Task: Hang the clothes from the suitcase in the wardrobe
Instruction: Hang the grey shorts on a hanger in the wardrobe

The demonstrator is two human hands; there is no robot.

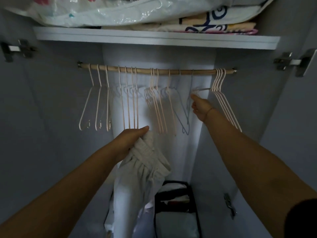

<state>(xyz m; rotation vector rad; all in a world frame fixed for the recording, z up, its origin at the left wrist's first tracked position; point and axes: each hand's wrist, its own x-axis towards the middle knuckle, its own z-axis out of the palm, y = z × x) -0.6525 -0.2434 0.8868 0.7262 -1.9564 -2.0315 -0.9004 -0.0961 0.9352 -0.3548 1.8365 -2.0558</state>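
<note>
A: State garment position and axis.
B: The white garment [147, 162] hangs bunched from the left hand [131, 140], long axis vertical, low in front of the rail [154, 70]. The fist is closed around its top.
A: Right hand?
B: The right hand [200, 107] pinches a hanger [199, 91] at the rail, tilted near horizontal.
A: Containers?
B: The black bin [176, 208] on the wardrobe floor holds folded items. The shelf [154, 39] carries bagged bedding.

Hangers [127, 100] hang along the rail [154, 70] under the shelf [154, 39] — bedding [120, 11] on top.
</note>
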